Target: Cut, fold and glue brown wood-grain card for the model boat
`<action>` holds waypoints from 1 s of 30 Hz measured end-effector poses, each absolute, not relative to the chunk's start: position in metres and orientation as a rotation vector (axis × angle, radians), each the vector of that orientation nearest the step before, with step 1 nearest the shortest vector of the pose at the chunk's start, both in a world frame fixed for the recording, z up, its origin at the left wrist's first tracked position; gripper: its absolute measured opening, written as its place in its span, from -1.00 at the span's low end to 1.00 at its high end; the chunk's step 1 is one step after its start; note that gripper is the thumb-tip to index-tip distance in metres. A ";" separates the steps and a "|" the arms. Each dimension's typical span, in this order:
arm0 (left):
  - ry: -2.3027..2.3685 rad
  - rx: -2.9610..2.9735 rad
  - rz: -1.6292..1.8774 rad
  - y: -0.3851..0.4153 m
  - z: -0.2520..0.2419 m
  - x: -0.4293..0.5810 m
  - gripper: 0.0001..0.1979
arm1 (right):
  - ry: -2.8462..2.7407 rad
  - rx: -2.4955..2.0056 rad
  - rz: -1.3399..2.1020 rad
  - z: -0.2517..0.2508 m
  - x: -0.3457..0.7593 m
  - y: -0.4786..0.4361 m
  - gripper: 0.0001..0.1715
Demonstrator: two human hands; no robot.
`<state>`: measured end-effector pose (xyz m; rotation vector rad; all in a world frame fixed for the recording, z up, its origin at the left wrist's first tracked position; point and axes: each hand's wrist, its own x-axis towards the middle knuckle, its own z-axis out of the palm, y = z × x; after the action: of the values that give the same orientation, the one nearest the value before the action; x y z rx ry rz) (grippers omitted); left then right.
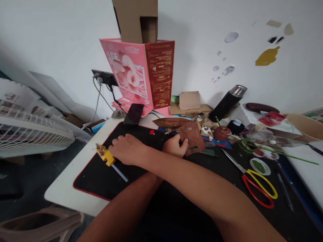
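Note:
My arms are crossed over a black mat (106, 181). My right hand (127, 149) reaches across to the left, its fingers curled onto a yellow glue gun (104, 155) that lies on the mat with a clear glue stick (119, 173) poking out behind it. My left hand (175, 145) comes out from under the right forearm and pinches a brown cardboard piece (193, 137), holding it upright and tilted just above the mat.
Red and yellow scissors (259, 188) lie at the right beside small dishes of green paint (259, 166). A black phone (133, 113), a pink carton (141, 72), a black flask (227, 102), cardboard scraps and a brown pot (221, 132) crowd the back. A white fan (32, 134) stands left.

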<state>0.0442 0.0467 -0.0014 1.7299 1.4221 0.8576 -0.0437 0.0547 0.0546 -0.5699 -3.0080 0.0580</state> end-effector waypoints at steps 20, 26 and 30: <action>1.506 1.777 0.795 0.045 0.000 0.049 -0.78 | -1.833 -0.718 1.210 0.082 0.000 0.046 -0.49; 1.220 1.734 0.883 0.038 -0.003 0.053 -0.73 | -1.353 -0.636 1.532 0.099 0.028 0.050 -0.59; 0.939 1.632 0.927 0.023 0.009 0.060 -0.63 | -1.278 -0.614 1.526 0.114 0.049 0.053 -0.48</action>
<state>0.0596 0.0229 0.0091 1.6320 0.9391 0.9270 0.0487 0.0534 0.1140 -0.6141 -1.2777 1.5262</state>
